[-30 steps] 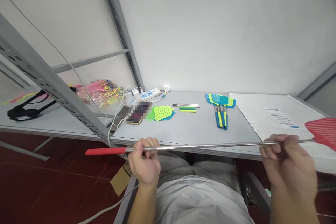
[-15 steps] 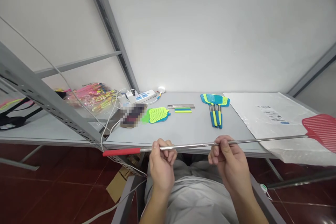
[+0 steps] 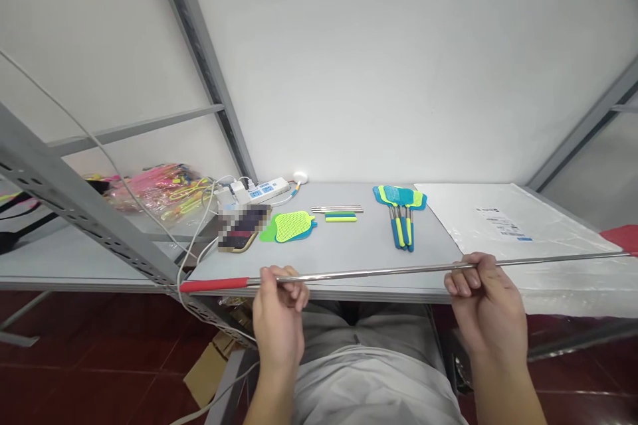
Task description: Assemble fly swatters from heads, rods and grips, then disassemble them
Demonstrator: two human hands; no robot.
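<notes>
I hold a long telescopic fly swatter level above the front edge of the grey table (image 3: 349,249). Its steel rod (image 3: 373,272) runs from a red grip (image 3: 214,284) on the left to a red mesh head (image 3: 623,238) at the right frame edge. My left hand (image 3: 279,319) is closed round the rod just right of the red grip. My right hand (image 3: 486,309) pinches the rod farther right, its fingers curled over it.
On the table lie a bundle of blue and green swatters (image 3: 400,209), a loose green mesh head (image 3: 290,226), short rods with green grips (image 3: 339,212), a phone (image 3: 242,229), a power strip (image 3: 259,189) and a plastic bag sheet (image 3: 508,226). A slanted metal shelf post (image 3: 90,222) stands left.
My right hand has slid rightward along the rod, away from my left hand. The swatter has shifted right, so its red head is mostly out of frame.
</notes>
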